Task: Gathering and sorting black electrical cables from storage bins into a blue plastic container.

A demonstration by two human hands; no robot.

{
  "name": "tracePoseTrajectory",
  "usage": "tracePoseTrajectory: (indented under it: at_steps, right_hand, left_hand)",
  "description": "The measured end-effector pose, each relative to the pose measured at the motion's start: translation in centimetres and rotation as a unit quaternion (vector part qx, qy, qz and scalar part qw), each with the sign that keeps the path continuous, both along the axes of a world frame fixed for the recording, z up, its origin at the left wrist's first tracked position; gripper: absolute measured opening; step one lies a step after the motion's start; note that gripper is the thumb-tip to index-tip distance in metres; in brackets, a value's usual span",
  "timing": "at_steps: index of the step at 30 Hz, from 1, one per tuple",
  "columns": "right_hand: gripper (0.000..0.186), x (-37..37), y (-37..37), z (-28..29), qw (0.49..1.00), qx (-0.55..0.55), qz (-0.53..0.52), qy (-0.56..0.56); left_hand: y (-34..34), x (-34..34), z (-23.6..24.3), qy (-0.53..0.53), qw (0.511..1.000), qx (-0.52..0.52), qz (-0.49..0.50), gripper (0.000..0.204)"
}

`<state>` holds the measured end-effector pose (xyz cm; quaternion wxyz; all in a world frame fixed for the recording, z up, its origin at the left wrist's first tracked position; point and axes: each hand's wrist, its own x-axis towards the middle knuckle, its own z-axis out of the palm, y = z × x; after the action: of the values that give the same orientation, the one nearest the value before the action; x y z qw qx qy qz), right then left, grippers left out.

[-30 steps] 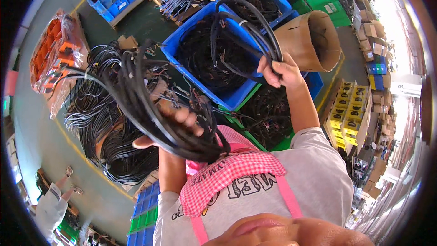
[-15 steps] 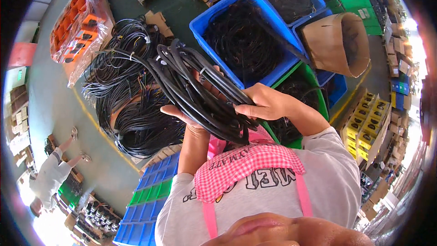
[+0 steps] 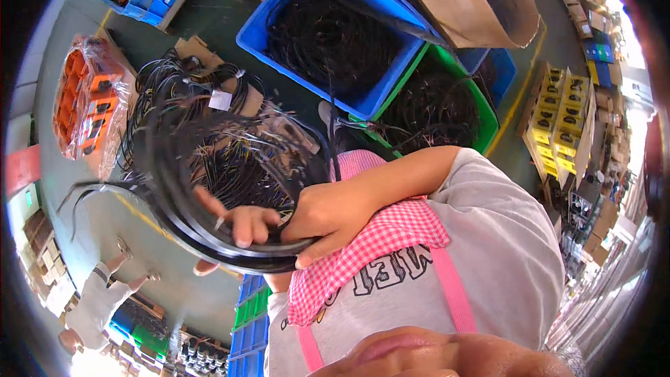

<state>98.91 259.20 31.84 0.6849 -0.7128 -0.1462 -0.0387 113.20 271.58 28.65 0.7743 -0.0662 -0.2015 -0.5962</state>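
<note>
A coil of thick black cable [image 3: 183,232] hangs in front of me to the left, partly smeared by motion. My left hand [image 3: 246,226] holds its lower part: the fingers curl over from inside the loop and the thumb tip shows below. Close by, my right hand [image 3: 328,215] is closed on the coil's right end, thumb along the lower edge. Loose cable ends stick out at the far left. Beneath the coil lies a pile of black cables with coloured wire ends [image 3: 234,160], partly hidden by it; a white tag [image 3: 220,100] shows there.
Ahead stands a blue bin [image 3: 252,40] full of black cable, with a green bin [image 3: 494,129] to its right. A cardboard box [image 3: 457,3] rests behind. Wrapped orange crates [image 3: 87,101] stand left, yellow boxes [image 3: 558,122] right. Another person [image 3: 98,304] is at lower left.
Both hands have moved left and nearer my body with the coil, which has swung and spread into a wider loop. The view has shifted, uncovering more of the floor pile.
</note>
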Motion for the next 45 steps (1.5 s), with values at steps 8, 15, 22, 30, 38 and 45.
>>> tracePoseTrajectory:
  at_steps: [8,15,22,30,38,45]
  right_hand:
    - [0.032,0.0,-3.3,-4.0,0.942,-0.124,-0.269,-0.156]
    - [0.018,-9.4,-12.3,-32.3,0.825,-0.277,-0.321,0.373]
    - [0.033,-13.8,-18.9,-45.8,0.661,-0.518,-0.244,0.486]
    - [0.035,-14.1,-22.4,-45.8,0.700,-0.554,-0.078,0.443]
    - [0.034,-12.8,-26.9,-31.3,0.777,-0.396,-0.221,0.437]
    - [0.036,-3.1,-19.5,-13.5,0.793,-0.109,-0.459,0.386]
  left_hand:
    - [2.6,4.8,7.3,-0.135,0.972,0.023,0.190,0.088]
    - [7.7,9.3,7.3,-0.061,0.978,0.027,0.198,0.083]
    - [9.6,6.1,0.2,-0.085,0.882,0.385,0.256,0.080]
    - [10.1,2.1,-8.6,0.049,0.869,0.482,0.101,0.096]
    - [11.4,0.8,-8.3,0.060,0.873,0.465,0.137,0.095]
    - [9.8,-0.5,-7.3,-0.003,0.850,0.469,0.240,0.096]
